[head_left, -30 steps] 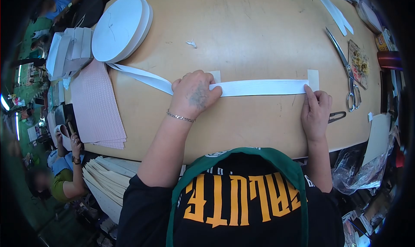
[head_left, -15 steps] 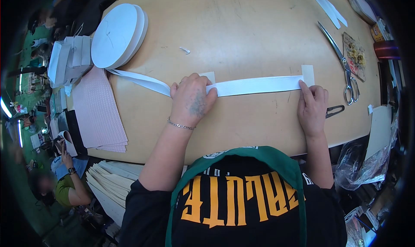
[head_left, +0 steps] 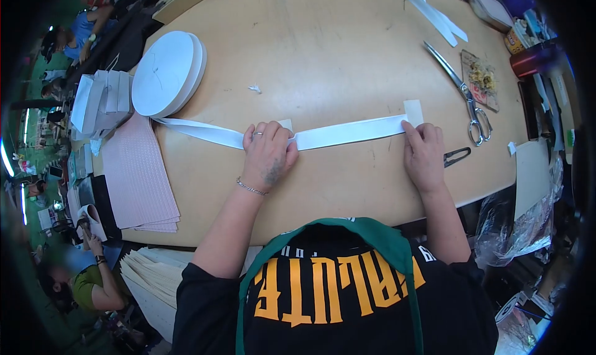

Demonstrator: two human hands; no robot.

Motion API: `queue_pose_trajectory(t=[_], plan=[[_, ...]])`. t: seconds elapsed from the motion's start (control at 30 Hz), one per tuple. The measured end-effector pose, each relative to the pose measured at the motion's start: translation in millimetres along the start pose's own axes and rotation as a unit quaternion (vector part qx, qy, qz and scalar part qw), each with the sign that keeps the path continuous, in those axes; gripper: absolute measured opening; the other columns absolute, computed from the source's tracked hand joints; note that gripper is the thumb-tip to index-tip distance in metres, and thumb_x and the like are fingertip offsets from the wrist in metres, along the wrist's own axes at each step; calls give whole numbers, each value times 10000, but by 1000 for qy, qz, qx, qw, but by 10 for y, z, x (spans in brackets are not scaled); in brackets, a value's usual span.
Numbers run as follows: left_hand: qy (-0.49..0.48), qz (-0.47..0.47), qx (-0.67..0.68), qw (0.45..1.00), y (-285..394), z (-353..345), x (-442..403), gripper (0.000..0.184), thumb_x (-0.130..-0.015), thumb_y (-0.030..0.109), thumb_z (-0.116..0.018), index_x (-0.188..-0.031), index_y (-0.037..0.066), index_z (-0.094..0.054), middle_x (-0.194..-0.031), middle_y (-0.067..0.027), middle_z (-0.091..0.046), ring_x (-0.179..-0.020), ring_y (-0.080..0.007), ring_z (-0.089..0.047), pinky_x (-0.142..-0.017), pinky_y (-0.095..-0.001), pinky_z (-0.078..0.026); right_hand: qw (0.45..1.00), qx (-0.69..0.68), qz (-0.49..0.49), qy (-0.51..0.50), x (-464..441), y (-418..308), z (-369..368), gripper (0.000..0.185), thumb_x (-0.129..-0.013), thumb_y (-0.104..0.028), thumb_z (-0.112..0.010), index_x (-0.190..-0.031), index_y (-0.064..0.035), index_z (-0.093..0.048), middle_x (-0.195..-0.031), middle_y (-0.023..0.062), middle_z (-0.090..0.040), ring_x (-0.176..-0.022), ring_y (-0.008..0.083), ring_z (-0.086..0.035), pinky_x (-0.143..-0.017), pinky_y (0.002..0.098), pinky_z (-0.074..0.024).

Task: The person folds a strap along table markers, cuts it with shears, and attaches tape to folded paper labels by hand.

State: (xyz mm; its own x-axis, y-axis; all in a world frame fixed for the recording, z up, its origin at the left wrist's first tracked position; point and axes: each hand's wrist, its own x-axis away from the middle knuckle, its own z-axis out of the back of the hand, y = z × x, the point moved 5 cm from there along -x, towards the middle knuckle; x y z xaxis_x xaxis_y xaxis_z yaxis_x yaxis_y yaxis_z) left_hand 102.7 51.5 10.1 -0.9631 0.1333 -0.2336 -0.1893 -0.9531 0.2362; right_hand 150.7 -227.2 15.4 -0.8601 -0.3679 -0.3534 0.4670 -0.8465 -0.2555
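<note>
A flat white band (head_left: 351,131), like elastic or webbing tape, stretches across the table between my hands. It runs back on the left to a large white roll (head_left: 162,74). My left hand (head_left: 268,153) is closed over the band, its thumb along the edge; a pale tab (head_left: 285,124) shows behind its fingers. My right hand (head_left: 424,153) grips the band's right end with thumb and forefinger, the other fingers curled. Another pale tab (head_left: 413,110) lies at that end. Beside my right hand rests a small black tool (head_left: 457,157), perhaps thread snips.
Large scissors (head_left: 459,82) lie at the right near a worn block (head_left: 480,79). Pink textured sheets (head_left: 138,175) and wrapped white stacks (head_left: 102,100) occupy the left. More white strips (head_left: 428,13) lie at the far right. A person in green (head_left: 93,287) sits at lower left.
The camera view has shifted, so the table's things appear lower and mostly further left. Both hands keep their places on the band.
</note>
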Motion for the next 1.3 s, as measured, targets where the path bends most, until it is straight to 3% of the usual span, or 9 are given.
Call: queue_pose_trajectory(t=[0.2,0.33,0.5,0.63,0.73,1.03,1.17,1.23,1.3], plan=[[-50,-23,93,994,-157,46,-87,126,-765,127,-596,-849,44,-553,-821,-109,-519,-804,-285,-519,-778,-358,-419,999,-41,-3,1,-41,87,-39,285,-743,-52,-591,-1024,-86,-632,-849,89,-508,-820,283,-500,-699,398,-432],[-99,66,352,929,-323,204,-326,91,-808,102,-584,-803,22,-540,-761,-82,-510,-690,-215,-496,-641,-299,-405,998,-47,-45,20,-230,416,461,318,-728,-58,-577,-1040,-99,-624,-950,97,-540,-922,298,-510,-793,406,-445],[-105,51,288,950,-118,541,-542,106,-865,132,-543,-809,48,-508,-721,19,-435,-674,-65,-409,-611,-210,-345,991,-11,-51,-122,234,1142,729,368,-703,-19,-548,-1055,-102,-620,-1047,95,-551,-1024,299,-505,-873,411,-434],[-118,104,373,915,-355,407,-465,129,-840,122,-571,-796,13,-518,-744,-25,-451,-669,-116,-411,-617,-257,-365,996,-12,-24,-80,325,1175,771,359,-710,-23,-551,-1051,-101,-632,-1065,100,-559,-1047,297,-507,-890,406,-428],[-126,98,367,916,-340,405,-436,129,-843,124,-571,-797,14,-523,-744,-19,-442,-669,-114,-407,-615,-255,-361,981,-4,-193,-34,154,1549,847,324,-722,-50,-571,-1035,-89,-647,-1081,110,-566,-1025,299,-521,-882,395,-433],[-100,84,383,915,-480,371,-354,127,-880,173,-575,-841,55,-553,-741,40,-476,-691,-52,-436,-620,-207,-367,916,68,-265,-294,-153,1787,496,114,-681,-75,-613,-749,-6,-552,-623,106,-550,-603,248,-586,-575,371,-462],[-80,113,411,901,-441,529,-375,158,-853,168,-586,-827,17,-549,-770,-25,-488,-702,-112,-450,-644,-248,-383,841,-336,-404,-131,129,1754,457,120,-724,-102,-599,-802,-13,-577,-609,79,-567,-558,178,-595,-534,301,-476],[-63,120,422,896,-497,527,-388,160,-854,169,-585,-828,15,-553,-767,-27,-495,-698,-109,-451,-641,-245,-382,720,-601,-345,-30,126,698,577,88,-724,-94,-600,-748,-26,-550,-598,52,-543,-542,170,-583,-526,279,-470],[-54,126,429,893,-625,429,-404,143,-884,183,-577,-857,43,-564,-736,30,-506,-677,-46,-444,-613,-197,-366,751,-602,-253,-99,251,38,433,139,-753,-132,-614,-699,-39,-524,-599,68,-548,-553,166,-580,-538,273,-472]])
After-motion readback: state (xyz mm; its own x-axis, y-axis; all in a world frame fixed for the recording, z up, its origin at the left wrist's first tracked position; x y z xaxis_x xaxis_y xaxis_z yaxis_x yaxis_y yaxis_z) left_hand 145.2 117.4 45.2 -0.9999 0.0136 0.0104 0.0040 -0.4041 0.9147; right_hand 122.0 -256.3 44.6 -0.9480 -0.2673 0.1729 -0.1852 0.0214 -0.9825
